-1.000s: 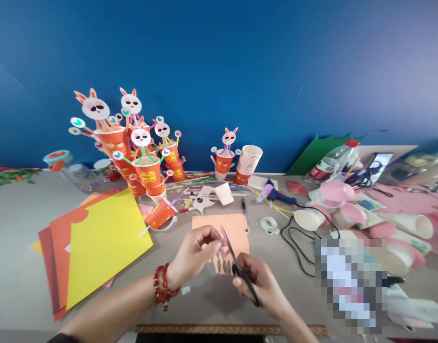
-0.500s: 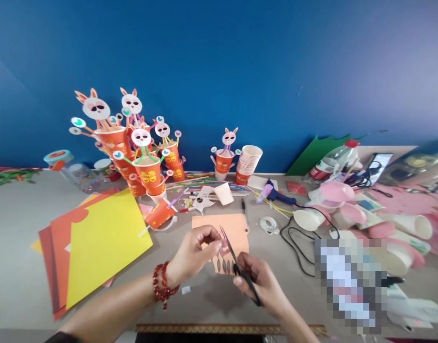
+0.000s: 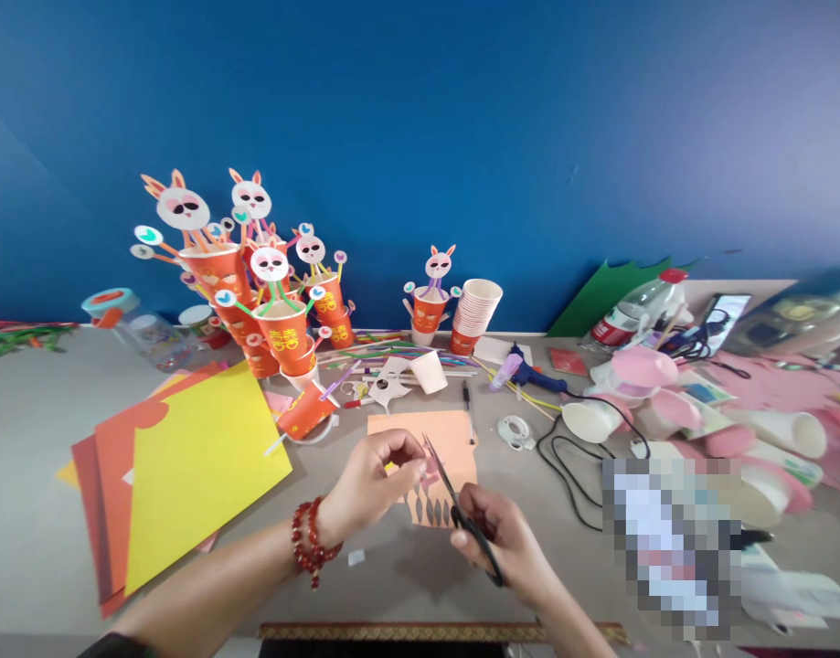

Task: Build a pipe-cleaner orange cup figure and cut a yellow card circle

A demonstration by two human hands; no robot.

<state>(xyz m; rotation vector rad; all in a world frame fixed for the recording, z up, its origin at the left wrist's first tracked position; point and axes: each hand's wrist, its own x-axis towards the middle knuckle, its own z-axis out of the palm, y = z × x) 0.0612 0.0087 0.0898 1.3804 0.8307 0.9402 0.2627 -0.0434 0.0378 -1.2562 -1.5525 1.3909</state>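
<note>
My left hand [image 3: 375, 480], with a red bead bracelet [image 3: 313, 541] at the wrist, pinches a small pink paper piece [image 3: 430, 470] between thumb and fingertips. Black-handled scissors [image 3: 473, 535] are gripped in my right hand [image 3: 505, 539], their blades pointing up and away beside the pink piece. Whether the blades touch it I cannot tell. Beneath both hands lies a peach paper sheet [image 3: 423, 426], with several leaf-shaped cutouts along its near edge. A small white scrap [image 3: 356, 557] rests on the table nearer to me.
Rabbit-decorated red paper cups [image 3: 282, 329] stand at back left, behind coloured sheets [image 3: 214, 475]. A cup stack [image 3: 475, 315] is against the wall. Rightward lie a tape roll [image 3: 515, 432], a blue glue gun [image 3: 539, 376] with its cord, pink-and-white cups [image 3: 673, 411] and a bottle [image 3: 632, 315].
My right hand and the scissors have shifted very slightly to the right. The left hand keeps its pinch on the pink paper piece, almost in the same place.
</note>
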